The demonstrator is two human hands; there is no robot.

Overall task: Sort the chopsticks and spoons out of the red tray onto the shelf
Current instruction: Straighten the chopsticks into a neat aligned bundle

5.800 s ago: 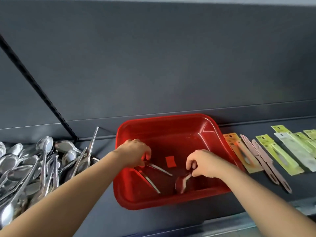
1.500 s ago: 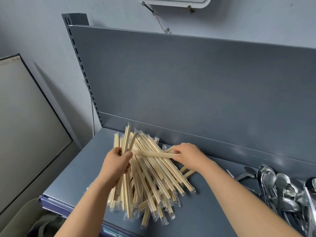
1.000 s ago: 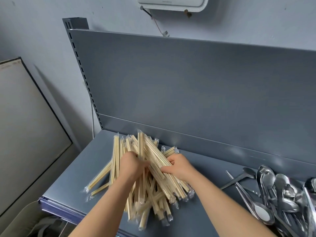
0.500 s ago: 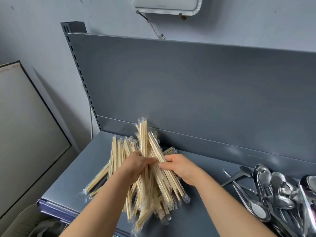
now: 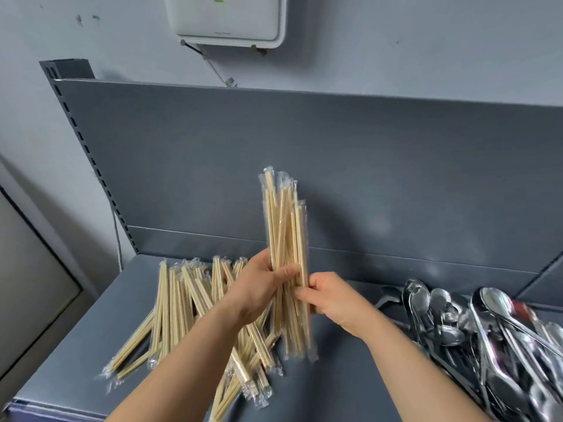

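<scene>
Bare shelf (image 5: pixel 335 391) lies between the chopstick pile (image 5: pixel 182 306) and the spoon heap (image 5: pixel 487 336).

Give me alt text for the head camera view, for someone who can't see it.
The left hand and right hand hold a bundle of wrapped chopsticks upright at a grey shelf. A chopstick pile lies at left, metal spoons heaped at right.

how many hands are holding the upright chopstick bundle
2: the left hand grips the chopstick bundle from its left side, and the right hand holds it from the right, above the shelf.
</scene>
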